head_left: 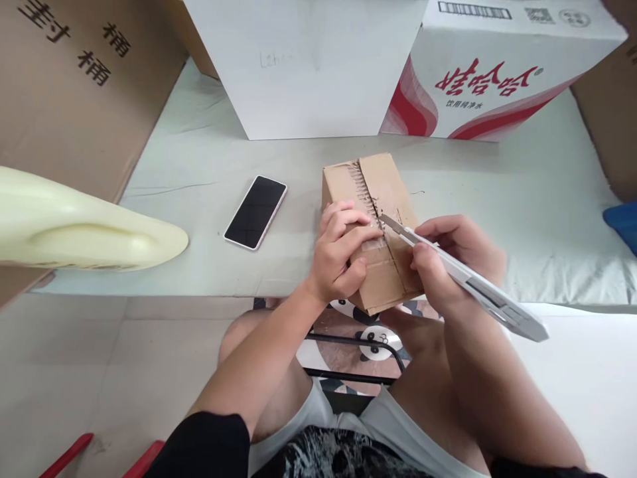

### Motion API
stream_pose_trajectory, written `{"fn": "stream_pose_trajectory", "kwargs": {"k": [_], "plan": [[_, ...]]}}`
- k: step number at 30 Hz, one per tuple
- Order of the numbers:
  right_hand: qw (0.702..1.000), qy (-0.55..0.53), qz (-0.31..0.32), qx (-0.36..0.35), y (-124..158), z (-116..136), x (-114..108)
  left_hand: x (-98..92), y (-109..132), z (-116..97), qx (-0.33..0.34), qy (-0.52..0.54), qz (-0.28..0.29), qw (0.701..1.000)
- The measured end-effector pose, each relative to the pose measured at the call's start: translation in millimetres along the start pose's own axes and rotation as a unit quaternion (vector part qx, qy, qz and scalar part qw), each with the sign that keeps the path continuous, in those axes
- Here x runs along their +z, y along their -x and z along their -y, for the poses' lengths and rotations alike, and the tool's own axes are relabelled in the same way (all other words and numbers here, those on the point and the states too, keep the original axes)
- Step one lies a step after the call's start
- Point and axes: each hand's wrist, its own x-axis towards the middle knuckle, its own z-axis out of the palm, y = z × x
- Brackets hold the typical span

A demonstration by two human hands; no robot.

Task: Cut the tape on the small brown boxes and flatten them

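A small brown cardboard box (385, 182) lies on the edge of a grey-white surface (199, 172), its near end jutting past the rim. My left hand (341, 255) presses down on the box's left side with curled fingers. My right hand (455, 259) grips a grey utility knife (478, 282). Its blade tip rests on the taped centre seam of the box, just beside my left fingertips. The far half of the seam looks ragged and slit.
A black phone (256, 211) lies face up left of the box. Behind stand a white carton (308, 66) and a red-and-white carton (492, 66). Brown cardboard walls both sides. A cream plastic object (74, 222) juts in at the left. A blue thing (622, 222) lies at the right.
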Motion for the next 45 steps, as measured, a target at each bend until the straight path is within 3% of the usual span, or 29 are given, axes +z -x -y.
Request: {"fn": "stream_pose_trajectory", "kwargs": {"k": [4, 8, 16, 27, 33, 45], "plan": [[0.999, 0.026, -0.028, -0.022, 3.0, -1.1, 3.2, 5.2, 0.6, 0.6, 0.007, 0.021, -0.022, 1.0], [0.998, 0.015, -0.064, 0.007, 3.0, -0.5, 7.9, 5.0, 0.1, 0.3, -0.001, 0.022, -0.019, 1.0], [0.998, 0.052, 0.003, -0.033, -1.2, 6.6, 1.4, 3.6, -1.6, 2.4, 0.005, 0.027, -0.023, 0.999], [0.997, 0.06, -0.01, -0.043, -3.3, 5.5, 4.1, -2.5, -1.7, -4.8, -0.01, -0.003, 0.008, 1.0], [0.994, 0.076, -0.003, -0.079, -3.7, 5.2, 4.1, 1.2, 3.1, 0.6, 0.007, -0.008, -0.012, 1.0], [0.994, 0.087, 0.019, -0.063, -4.7, 6.2, 3.3, 0.5, 3.3, 1.4, 0.006, -0.015, -0.007, 1.0]]}}
